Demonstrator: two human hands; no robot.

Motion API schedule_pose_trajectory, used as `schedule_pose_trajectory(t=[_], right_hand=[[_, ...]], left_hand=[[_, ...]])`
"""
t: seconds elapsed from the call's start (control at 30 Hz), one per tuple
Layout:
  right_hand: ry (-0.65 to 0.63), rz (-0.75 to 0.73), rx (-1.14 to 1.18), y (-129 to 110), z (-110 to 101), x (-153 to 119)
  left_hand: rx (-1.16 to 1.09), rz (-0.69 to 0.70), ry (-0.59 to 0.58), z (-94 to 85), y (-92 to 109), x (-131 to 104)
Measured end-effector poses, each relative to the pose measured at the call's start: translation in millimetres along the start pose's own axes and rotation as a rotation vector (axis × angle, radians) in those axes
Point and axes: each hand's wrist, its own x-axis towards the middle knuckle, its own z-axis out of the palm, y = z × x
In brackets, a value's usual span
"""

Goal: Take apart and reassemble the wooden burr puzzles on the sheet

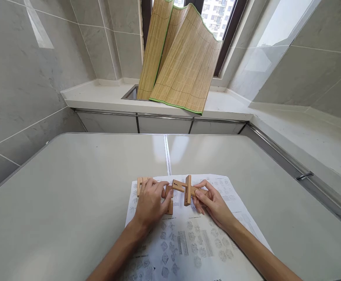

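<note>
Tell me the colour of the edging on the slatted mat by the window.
The edging is bright green; the head view shows it best.

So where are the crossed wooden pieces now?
Head view, near the lower middle: the crossed wooden pieces are held in the right hand, over the printed sheet, just to the right of the left hand.

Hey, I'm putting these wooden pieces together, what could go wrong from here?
Your right hand grips the crossed pieces at one end, so the far end might twist or slip loose. Your left hand is right among the other blocks and could nudge them. The printed paper beneath might shift if a forearm drags it.
</note>
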Motion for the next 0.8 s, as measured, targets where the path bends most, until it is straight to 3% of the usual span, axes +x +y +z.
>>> schedule_pose_trajectory(t=[0.2, 0.37, 0.67, 0.8], right_hand=[[-0.002, -0.005, -0.013, 1, -1, 1], [-0.006, -0.019, -0.065, 3, 0, 1], [-0.084, -0.010, -0.050, 1, 2, -4], [-0.141, 0.057, 0.064, -1, -3, -1]], left_hand=[[0.016, 0.098, 0.116, 1.3, 2, 0], [0.036, 0.245, 0.147, 1.9, 7, 1], [0.103, 0.379, -0.020, 3.0, 8, -2], [0.071, 0.398, -0.019, 1.7, 10, -3]])
